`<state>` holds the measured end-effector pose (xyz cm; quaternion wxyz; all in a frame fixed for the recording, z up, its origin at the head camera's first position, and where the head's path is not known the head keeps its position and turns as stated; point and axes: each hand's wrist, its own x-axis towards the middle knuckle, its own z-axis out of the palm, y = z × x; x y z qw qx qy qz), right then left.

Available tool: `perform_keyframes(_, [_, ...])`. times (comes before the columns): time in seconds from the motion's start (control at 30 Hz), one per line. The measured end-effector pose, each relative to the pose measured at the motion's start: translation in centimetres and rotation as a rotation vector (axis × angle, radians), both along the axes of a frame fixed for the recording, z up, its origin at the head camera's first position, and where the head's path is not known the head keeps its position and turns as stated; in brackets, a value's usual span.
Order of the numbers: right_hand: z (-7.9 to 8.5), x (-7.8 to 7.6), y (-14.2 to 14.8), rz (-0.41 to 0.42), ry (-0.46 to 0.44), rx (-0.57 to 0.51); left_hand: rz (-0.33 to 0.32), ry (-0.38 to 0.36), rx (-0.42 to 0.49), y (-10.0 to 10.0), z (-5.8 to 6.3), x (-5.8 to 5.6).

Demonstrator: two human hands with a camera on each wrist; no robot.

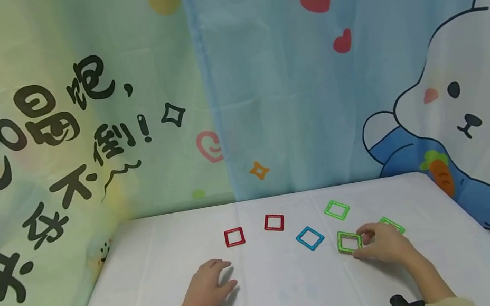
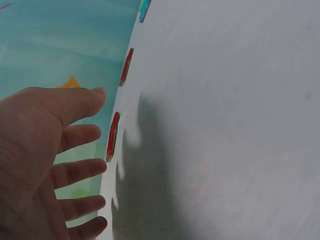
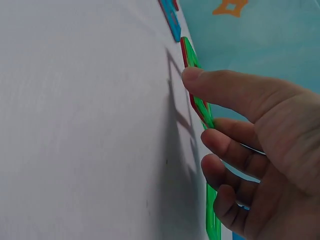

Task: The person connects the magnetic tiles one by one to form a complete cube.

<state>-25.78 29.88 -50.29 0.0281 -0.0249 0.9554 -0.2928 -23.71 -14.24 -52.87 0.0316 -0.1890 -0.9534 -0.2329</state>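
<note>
Green frame point(image 1: 339, 243) aloft, pinched in my right grip point(image 1: 383, 244) | left grip point(image 1: 208, 284) slack, empty | carrying, I judge; next: level lowering

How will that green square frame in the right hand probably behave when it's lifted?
The green square frame is probably stiff: pinched at one side by the right hand, its far side shows no sag. It's likely light for its size, with thin borders and an open middle. Its flat, straight sides suggest it wouldn't roll.
</note>
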Motion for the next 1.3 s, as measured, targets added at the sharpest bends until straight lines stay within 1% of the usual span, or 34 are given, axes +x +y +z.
perform_keyframes(0.17, [0.4, 0.3, -1.3, 0.022, 0.025, -0.026, 0.002, 0.012, -0.037, 0.7, 0.3, 0.1])
perform_keyframes(0.3, [0.3, 0.6, -2.8, 0.04, 0.015, -0.03, -0.017, 0.019, -0.022, 1.2, 0.4, 0.2])
perform_keyframes(0.4, [0.3, 0.8, -4.2, 0.06, 0.014, -0.012, -0.019, 0.02, -0.003, 1.8, 0.1, 0.2])
perform_keyframes(0.63, [0.9, 1.5, -7.9, 0.072, 0.016, 0.004, -0.033, -0.021, 0.03, 2.8, -0.2, 0.0])
perform_keyframes(0.77, [1.0, 1.8, -9.9, 0.101, 0.025, 0.011, -0.088, -0.008, 0.053, 3.4, -0.2, 0.0])
perform_keyframes(0.87, [1.0, 1.6, -11.3, 0.143, 0.056, 0.014, -0.128, -0.006, 0.079, 4.0, -0.1, 0.1])
perform_keyframes(1.0, [0.8, 1.3, -12.7, 0.205, 0.074, 0.016, -0.125, -0.034, 0.089, 4.7, 0.0, 0.2])
perform_keyframes(1.1, [0.4, 1.3, -13.4, 0.235, 0.066, 0.021, -0.118, -0.042, 0.088, 5.1, -0.1, 0.2])
perform_keyframes(1.3, [-0.2, 1.4, -14.0, 0.267, 0.048, 0.004, -0.143, -0.01, 0.094, 5.8, -0.6, -0.1])
